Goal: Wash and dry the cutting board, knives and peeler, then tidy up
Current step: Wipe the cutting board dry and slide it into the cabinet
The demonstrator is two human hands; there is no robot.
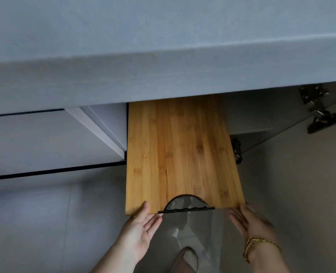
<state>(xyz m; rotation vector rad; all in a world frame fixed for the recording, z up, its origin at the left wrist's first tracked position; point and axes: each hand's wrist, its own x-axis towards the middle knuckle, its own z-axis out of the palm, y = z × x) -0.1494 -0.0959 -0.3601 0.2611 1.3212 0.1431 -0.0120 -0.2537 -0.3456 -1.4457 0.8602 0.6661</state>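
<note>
A bamboo cutting board [181,154] with a black half-round handle cutout at its near edge pokes out from the open cabinet under the grey countertop [123,56]; its far end is hidden beneath the counter. My left hand [141,229] holds the board's near left corner, thumb on top and straight fingers underneath. My right hand [252,223] touches the near right corner with fingers straight, a gold bracelet on the wrist. No knives or peeler are in view.
A closed grey cabinet front [45,140] lies to the left. The open cabinet door [301,164] with metal hinges [317,109] stands to the right. Grey floor tiles [45,223] and a slippered foot [187,259] are below.
</note>
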